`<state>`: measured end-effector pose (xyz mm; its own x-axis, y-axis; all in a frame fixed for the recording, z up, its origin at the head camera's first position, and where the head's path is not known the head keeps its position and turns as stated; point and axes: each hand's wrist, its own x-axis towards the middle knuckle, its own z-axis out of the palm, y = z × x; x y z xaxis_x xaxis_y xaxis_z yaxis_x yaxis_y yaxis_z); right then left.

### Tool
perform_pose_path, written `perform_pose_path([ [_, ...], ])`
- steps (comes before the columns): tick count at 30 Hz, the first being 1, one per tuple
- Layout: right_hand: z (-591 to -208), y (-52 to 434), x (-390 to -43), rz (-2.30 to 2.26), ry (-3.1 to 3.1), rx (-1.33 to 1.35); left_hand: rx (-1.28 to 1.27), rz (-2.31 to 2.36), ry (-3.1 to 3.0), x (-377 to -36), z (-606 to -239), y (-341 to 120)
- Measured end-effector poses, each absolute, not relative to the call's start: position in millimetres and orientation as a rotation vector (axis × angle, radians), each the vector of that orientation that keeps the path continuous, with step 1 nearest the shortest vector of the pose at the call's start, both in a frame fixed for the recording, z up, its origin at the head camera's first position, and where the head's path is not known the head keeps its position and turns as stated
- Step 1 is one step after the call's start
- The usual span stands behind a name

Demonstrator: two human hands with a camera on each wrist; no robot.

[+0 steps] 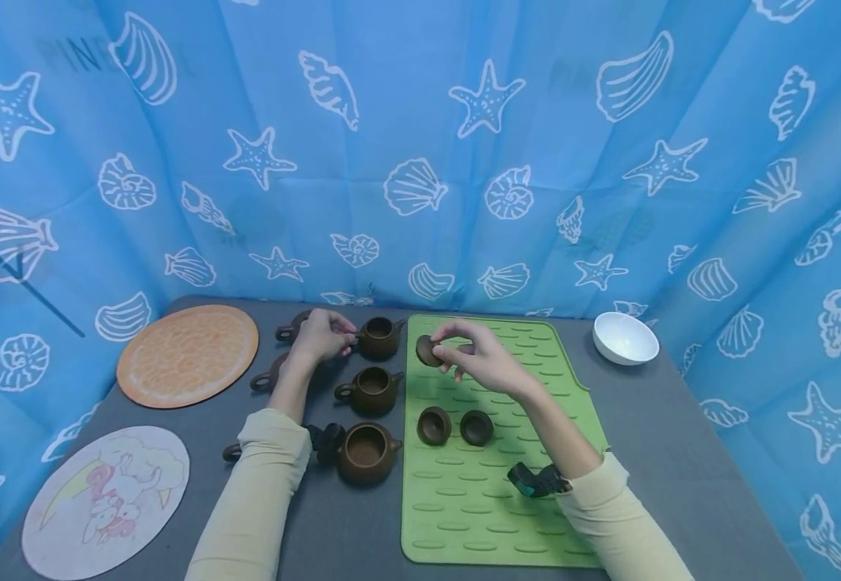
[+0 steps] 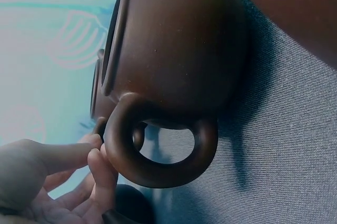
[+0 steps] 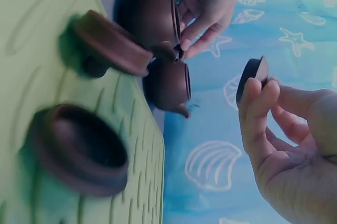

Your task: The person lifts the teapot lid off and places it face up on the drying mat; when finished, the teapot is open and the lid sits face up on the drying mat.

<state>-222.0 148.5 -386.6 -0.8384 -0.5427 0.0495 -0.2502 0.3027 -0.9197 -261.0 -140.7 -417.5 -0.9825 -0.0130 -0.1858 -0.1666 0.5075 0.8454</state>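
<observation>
My left hand (image 1: 324,335) pinches the handle of the farthest brown teapot (image 1: 379,338), which stands lidless at the back. In the left wrist view a nearer teapot (image 2: 179,45) with a round handle partly covers that grip. Two more open teapots, the middle one (image 1: 371,390) and the front one (image 1: 366,453), line up toward me. Over the green mat (image 1: 449,516), my right hand (image 1: 482,355) holds a round brown teapot lid (image 1: 429,351) between thumb and fingers. Two lids, a left one (image 1: 434,425) and a right one (image 1: 476,428), lie upturned on the mat.
More teapots (image 1: 266,378) stand at the left, partly hidden behind my left arm. Farther left lie an orange round mat (image 1: 188,355) and a pale printed round mat (image 1: 104,504). A white bowl (image 1: 625,338) sits back right, before a blue curtain (image 1: 420,121).
</observation>
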Motion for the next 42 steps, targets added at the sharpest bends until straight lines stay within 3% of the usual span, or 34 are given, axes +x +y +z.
perform_pose_path([
  [25,-421.1,254.5,-156.8,-1.512,2.161,-0.601,-0.113,1.464,2.61,-261.2,-417.2,-143.6],
  [42,-446.7,277.6,-149.5,-1.366,2.195,-0.61,-0.102,1.464,2.574,-261.9,-417.6,-142.2],
])
